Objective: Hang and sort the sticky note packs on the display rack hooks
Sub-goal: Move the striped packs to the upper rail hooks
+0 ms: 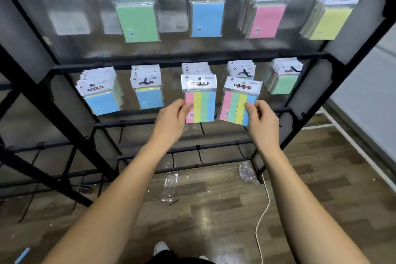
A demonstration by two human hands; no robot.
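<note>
A black metal display rack (192, 61) with a translucent ribbed back panel fills most of the frame, standing on a wood-plank floor (214, 210). A pale wall (368, 92) runs down the right edge. On the floor below the rack lie two scraps of clear plastic wrap (170, 186), and a white cable (264, 210) trails toward the bottom of the frame.

The top row holds four hooks of single-colour packs: green (137, 21), blue (206, 19), pink (266, 20) and yellow (332, 22), each with a white "STICKY NOTE" header card. The lower row carries two blue stacks at the left (102, 100) and (149, 96), and a green stack at the far right (282, 83).

In the middle of the lower row, the left hand (173, 120) pinches the lower left edge of a four-stripe pack (200, 103), striped pink, yellow, green and blue, which hangs in front of a stack of header cards. Just beside it, the right hand (260, 119) grips the lower right corner of a second striped pack (239, 103), tilted slightly and striped pink, green, yellow and blue.

Whether either striped pack sits on its hook cannot be told. The upper packs are blurred, and their small print is unreadable. The rack's left side and top are cut off by the frame.
</note>
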